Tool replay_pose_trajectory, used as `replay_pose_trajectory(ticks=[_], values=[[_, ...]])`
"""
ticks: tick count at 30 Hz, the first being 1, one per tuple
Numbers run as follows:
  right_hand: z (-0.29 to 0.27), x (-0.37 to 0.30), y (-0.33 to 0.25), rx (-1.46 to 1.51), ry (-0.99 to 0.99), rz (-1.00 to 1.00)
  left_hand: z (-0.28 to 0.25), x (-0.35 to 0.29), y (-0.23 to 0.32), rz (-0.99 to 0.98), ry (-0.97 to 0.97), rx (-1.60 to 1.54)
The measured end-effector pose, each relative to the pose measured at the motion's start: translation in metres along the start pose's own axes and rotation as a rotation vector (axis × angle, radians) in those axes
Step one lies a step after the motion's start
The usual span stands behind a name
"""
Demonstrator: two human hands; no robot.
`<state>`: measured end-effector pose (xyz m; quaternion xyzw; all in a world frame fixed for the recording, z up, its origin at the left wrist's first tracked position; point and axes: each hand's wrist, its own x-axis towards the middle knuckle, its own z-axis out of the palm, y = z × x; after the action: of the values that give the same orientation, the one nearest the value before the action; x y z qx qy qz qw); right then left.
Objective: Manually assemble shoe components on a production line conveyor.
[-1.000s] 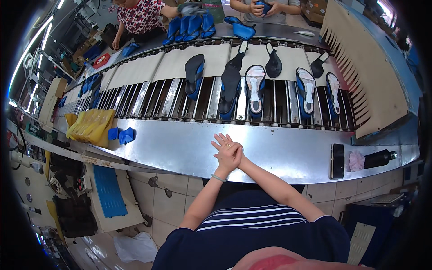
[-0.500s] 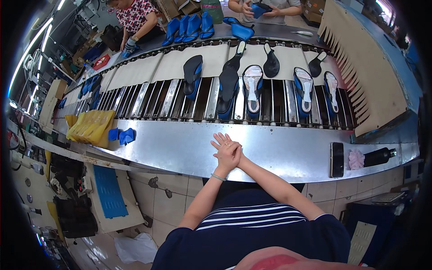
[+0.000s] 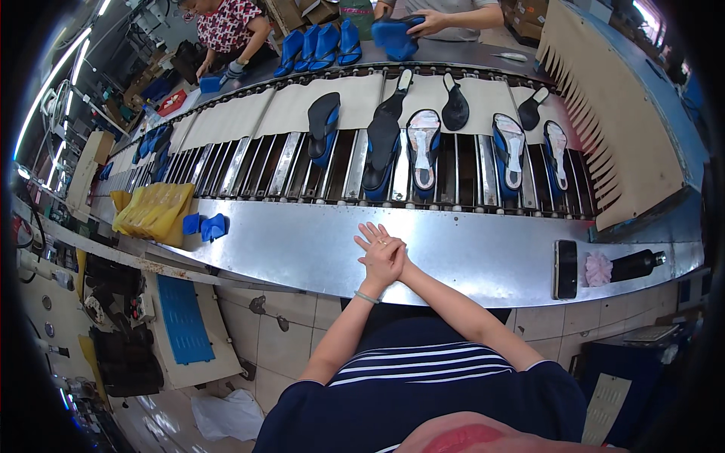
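My left hand (image 3: 384, 264) is closed over my right hand (image 3: 371, 235) above the bare metal ledge, a ring on one finger and a bracelet on the wrist. The right hand's fingers stretch out flat beneath it, spread and holding nothing. Beyond them, on the roller conveyor, lie upturned sandals on blue lasts. One sandal (image 3: 423, 151) shows a pale bare bottom, and another sandal (image 3: 323, 124) has a black sole. A long black sole (image 3: 384, 140) rests over a sandal. Loose black soles, among them one heeled sole (image 3: 455, 106), lie on the cream cloth.
Left on the ledge are yellow plastic (image 3: 155, 213) and blue scraps (image 3: 214, 227). A phone (image 3: 565, 269), a pink scrunchie (image 3: 598, 269) and a black bottle (image 3: 637, 264) lie right. A fringed cover (image 3: 627, 128) stands at far right. Two people work across the conveyor near upright blue lasts (image 3: 325, 47).
Across the conveyor, one person's blue last has come down and left, toward the far ledge. The hands of the person at far left have shifted. My hands stay clasped in place.
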<state>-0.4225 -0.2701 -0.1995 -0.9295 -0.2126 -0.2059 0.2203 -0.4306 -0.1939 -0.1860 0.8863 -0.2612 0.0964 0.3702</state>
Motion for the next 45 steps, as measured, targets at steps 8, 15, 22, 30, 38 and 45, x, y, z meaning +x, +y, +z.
replay_pose_trajectory(ticks=[8, 15, 22, 30, 38, 45], values=[[-0.003, 0.000, -0.001, 0.047, 0.002, -0.008, 0.003, 0.000, -0.004, 0.122, 0.112, 0.044], [-0.008, -0.004, 0.003, 0.076, 0.001, -0.003, 0.012, 0.007, -0.003, 0.105, 0.106, 0.039], [-0.018, -0.003, 0.001, 0.073, 0.029, -0.020, 0.016, 0.011, -0.001, 0.089, 0.125, 0.046], [-0.020, -0.004, 0.001, -0.020, -0.003, -0.018, 0.018, 0.013, 0.001, 0.080, 0.137, 0.047], [-0.019, -0.006, 0.004, 0.042, 0.015, -0.010, 0.019, 0.007, 0.001, 0.078, 0.138, 0.054], [-0.022, -0.006, 0.002, 0.092, 0.035, -0.008, 0.017, 0.001, 0.001, 0.078, 0.134, 0.052]])
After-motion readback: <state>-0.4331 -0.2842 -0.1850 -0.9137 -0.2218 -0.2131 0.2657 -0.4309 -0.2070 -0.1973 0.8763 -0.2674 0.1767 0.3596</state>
